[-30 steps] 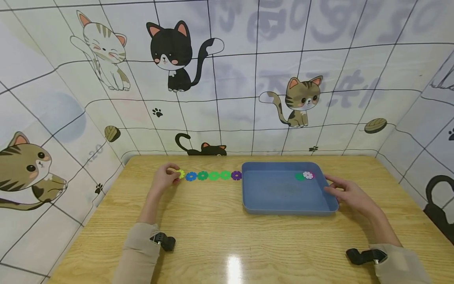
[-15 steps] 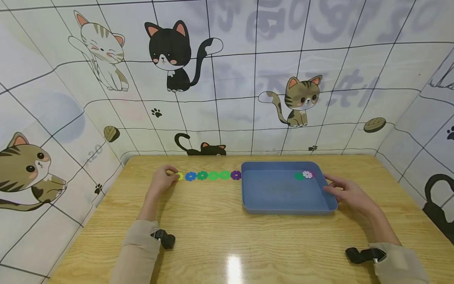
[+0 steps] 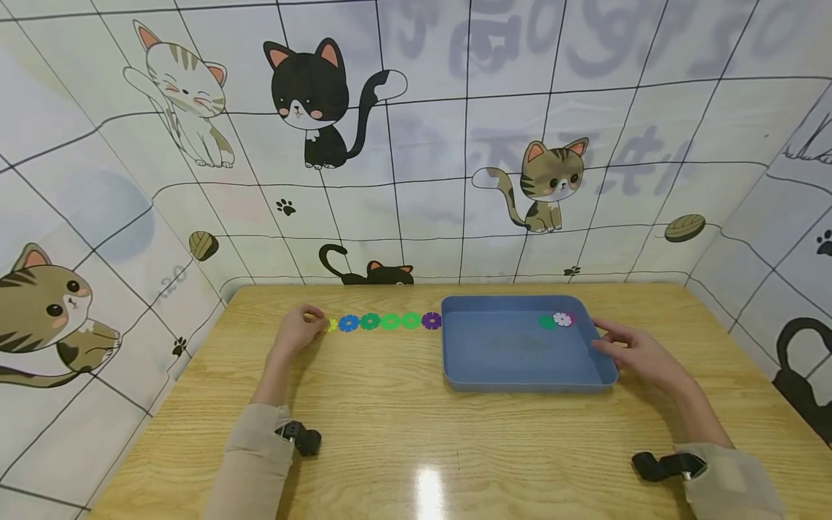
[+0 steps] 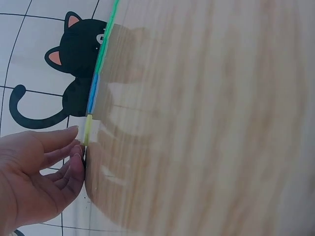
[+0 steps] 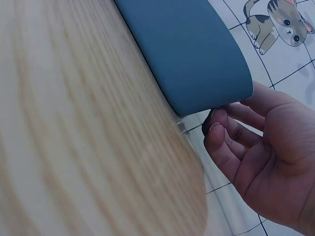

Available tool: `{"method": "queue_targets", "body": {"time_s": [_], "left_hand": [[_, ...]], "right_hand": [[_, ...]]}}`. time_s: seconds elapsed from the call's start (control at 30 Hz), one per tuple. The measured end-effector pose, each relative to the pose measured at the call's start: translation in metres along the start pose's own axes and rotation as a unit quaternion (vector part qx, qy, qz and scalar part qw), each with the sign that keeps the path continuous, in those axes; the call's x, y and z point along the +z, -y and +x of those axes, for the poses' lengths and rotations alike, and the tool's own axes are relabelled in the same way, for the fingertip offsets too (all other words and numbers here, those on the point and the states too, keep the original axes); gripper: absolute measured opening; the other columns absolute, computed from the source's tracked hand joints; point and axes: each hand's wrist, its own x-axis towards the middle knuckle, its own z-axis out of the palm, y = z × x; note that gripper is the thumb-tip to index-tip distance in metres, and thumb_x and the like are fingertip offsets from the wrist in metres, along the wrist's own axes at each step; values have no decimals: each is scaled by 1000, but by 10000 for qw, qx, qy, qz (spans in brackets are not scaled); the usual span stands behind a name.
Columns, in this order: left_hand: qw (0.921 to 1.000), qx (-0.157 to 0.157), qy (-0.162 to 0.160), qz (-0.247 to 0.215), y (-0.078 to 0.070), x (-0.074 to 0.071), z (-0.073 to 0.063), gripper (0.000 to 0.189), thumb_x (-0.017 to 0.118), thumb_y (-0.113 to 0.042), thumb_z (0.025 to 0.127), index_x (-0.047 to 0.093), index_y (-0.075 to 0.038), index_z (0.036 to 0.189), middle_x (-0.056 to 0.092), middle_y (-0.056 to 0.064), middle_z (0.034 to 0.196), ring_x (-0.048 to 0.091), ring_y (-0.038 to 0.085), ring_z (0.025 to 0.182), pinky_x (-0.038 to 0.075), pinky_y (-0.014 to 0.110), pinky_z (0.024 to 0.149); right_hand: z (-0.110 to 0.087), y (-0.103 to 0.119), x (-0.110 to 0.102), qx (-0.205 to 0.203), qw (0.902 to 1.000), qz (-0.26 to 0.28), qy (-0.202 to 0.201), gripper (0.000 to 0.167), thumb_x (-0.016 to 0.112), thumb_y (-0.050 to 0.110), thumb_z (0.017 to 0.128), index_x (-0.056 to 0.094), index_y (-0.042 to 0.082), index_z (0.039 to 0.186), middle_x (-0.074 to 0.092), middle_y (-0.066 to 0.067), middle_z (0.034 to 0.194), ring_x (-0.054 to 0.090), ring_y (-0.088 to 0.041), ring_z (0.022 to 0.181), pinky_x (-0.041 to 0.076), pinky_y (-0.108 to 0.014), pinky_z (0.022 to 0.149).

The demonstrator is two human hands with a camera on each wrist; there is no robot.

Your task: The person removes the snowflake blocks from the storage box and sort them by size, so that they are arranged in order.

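Observation:
With its fingertips my left hand (image 3: 300,329) pinches a yellow snowflake disc (image 3: 332,325), whose left part is hidden by the fingers. This disc is at the left end of a row on the table: a blue disc (image 3: 349,323), a dark green disc (image 3: 370,321), two light green discs (image 3: 390,322) and a purple disc (image 3: 432,321) beside the tray. In the left wrist view the yellow disc (image 4: 88,129) shows edge-on. My right hand (image 3: 640,357) holds the blue tray (image 3: 520,354) at its right rim, fingers curled by the end wall in the right wrist view.
Inside the tray, near its back right, lie a green disc (image 3: 547,322) and a white disc (image 3: 562,319) with a pink edge beneath it. The wooden table (image 3: 403,426) runs back to a cat-patterned wall (image 3: 429,209).
The yellow disc and left fingertips have shifted slightly toward the near side, against the blue disc's level. The right hand stays at the tray rim. The head view has shifted a little.

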Motion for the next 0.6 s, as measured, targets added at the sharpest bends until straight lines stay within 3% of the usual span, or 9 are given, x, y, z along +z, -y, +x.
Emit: {"method": "queue_targets", "body": {"time_s": [0.27,0.4,0.6], "left_hand": [[9999,62,-103,-111,-4,-1,-5,29,63,-14,100,61,8,119,68,19,91,65,21,70,47,25,61],[9990,213,-204,-330,-14,4,-7,28,64,-13,100,62,7,119,67,22,97,67,31,77,53,30,64],[9957,451,-109,-805,-35,16,-11,31,64,-13,100,62,7,124,65,20,103,66,40,90,58,43,78]], "right_hand": [[0,2,1,2,10000,-18,24,65,62,26,102,34,-3,154,54,-13,93,50,-18,60,43,-30,58],[0,2,1,14,10000,-22,27,65,61,25,103,34,-3,154,54,-13,94,49,-18,61,43,-30,58],[0,3,1,-2,10000,-32,33,64,61,26,103,34,-3,155,54,-13,95,49,-18,62,43,-31,58]]}}
